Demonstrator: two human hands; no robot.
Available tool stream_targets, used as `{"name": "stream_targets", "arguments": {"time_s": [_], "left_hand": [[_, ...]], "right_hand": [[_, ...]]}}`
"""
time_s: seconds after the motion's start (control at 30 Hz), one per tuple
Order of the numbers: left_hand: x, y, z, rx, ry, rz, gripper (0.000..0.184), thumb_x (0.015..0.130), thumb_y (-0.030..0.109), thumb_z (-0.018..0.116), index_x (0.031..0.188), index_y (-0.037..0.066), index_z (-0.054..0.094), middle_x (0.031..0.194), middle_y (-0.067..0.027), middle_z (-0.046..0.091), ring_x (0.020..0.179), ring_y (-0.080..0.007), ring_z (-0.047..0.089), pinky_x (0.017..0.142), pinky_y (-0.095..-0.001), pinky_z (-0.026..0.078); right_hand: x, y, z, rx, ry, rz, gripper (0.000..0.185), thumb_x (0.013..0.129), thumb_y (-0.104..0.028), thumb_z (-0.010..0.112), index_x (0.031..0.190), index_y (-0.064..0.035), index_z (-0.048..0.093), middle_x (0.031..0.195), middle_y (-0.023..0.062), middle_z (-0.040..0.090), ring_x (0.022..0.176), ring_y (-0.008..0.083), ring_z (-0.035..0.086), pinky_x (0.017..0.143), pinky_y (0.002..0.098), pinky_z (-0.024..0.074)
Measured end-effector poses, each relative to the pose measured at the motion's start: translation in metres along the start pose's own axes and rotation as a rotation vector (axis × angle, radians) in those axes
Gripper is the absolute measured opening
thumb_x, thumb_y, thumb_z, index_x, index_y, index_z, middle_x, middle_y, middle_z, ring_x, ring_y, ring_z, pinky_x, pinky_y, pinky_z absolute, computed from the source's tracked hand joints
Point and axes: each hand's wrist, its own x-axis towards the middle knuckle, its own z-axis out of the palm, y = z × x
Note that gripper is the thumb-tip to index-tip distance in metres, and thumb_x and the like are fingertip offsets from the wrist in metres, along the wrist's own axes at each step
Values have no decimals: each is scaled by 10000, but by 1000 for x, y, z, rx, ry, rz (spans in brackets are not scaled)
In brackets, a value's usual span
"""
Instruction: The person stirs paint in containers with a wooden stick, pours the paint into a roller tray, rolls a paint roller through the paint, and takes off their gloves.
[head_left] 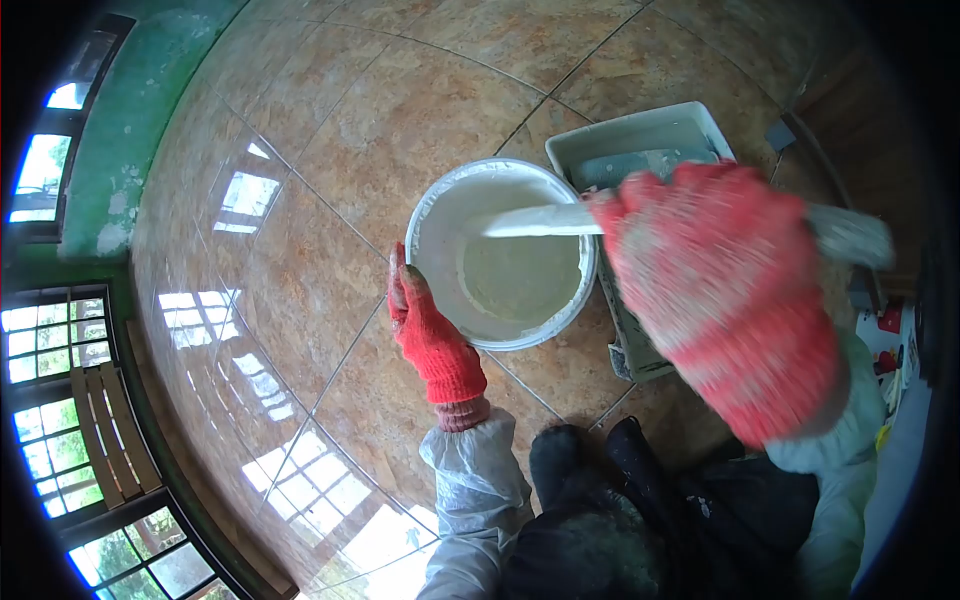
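Note:
A round white bucket (pixel 440 200) with a pale wet coating inside stands on the tiled floor. Wearing a red glove, my left hand (pixel 430 335) rests against the bucket's near left rim, its fingers extended along the outer wall. My right hand (pixel 715 290), in a red glove smeared with white, is wrapped round a long whitish stick (pixel 540 221). One end of the stick reaches over the rim into the bucket; the other sticks out to the right of the glove. Motion blurs the right glove and the stick.
Behind the bucket, to its right, lies a grey tray (pixel 640 127) with bluish contents, partly hidden by my right hand. A wooden piece of furniture (pixel 860 120) stands at the right. Windows and a green wall (pixel 130 130) line the left.

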Motion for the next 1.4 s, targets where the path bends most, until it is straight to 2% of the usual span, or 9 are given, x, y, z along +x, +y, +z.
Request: {"name": "stream_targets", "arguments": {"time_s": [0.27,0.53,0.7,1.03,1.17,1.23,1.3,1.33,1.4], "left_hand": [[-1,-2,0,-10,-16,14,474,992,268,518,1382,9,444,1304,-101,558,1121,-171,556,955,-309,449],[2,-4,1,-59,-17,33,462,987,245,530,1370,-4,456,1295,-101,566,1124,-166,554,965,-303,436],[5,-5,-1,-27,-17,18,443,982,199,534,1369,-3,460,1277,-90,581,1108,-159,562,958,-292,438],[17,8,-8,278,-79,74,378,962,228,566,1293,48,553,1159,-70,629,1012,-134,581,887,-270,450],[30,34,-31,897,-321,171,455,945,363,570,1258,34,545,991,-85,659,867,-143,624,750,-282,506],[27,54,-23,844,-526,-606,609,907,448,583,1375,101,404,1092,-163,612,714,-230,673,597,-299,553],[21,40,-29,702,-510,-583,656,911,415,570,1419,102,298,1078,-180,606,566,-238,651,482,-291,544],[17,36,-30,507,-496,-587,636,915,380,559,1419,98,294,1065,-173,607,575,-249,654,506,-300,560],[19,32,-41,359,-491,-662,579,911,239,525,1422,94,295,1087,-166,588,690,-284,669,602,-363,607]], "right_hand": [[-10,-4,10,-95,10,-72,142,826,-217,611,946,-160,659,749,-11,556,643,177,597,506,339,481],[-21,6,-18,-214,-25,151,185,853,-255,594,1021,-291,661,690,-34,525,589,161,551,441,294,421],[-6,-34,58,-842,179,0,148,866,-169,568,971,-100,644,707,37,581,645,230,603,446,391,447],[13,-43,41,-229,115,-148,256,886,-263,559,712,-77,583,563,37,531,542,205,571,393,383,441],[5,-24,26,47,235,-57,289,894,-271,548,707,-52,580,582,96,556,553,236,591,410,383,456],[4,-20,28,26,338,-39,306,898,-269,543,702,-36,576,595,123,575,554,252,603,426,378,468],[3,-42,38,-42,131,-84,300,893,-264,549,698,-38,578,601,119,586,551,252,606,419,376,457],[0,-48,54,266,123,-210,295,893,-259,551,695,-42,576,577,117,554,539,238,589,395,381,434],[-17,-49,43,61,125,-151,221,802,-205,580,718,-4,621,611,161,577,569,264,604,399,398,447]]}}
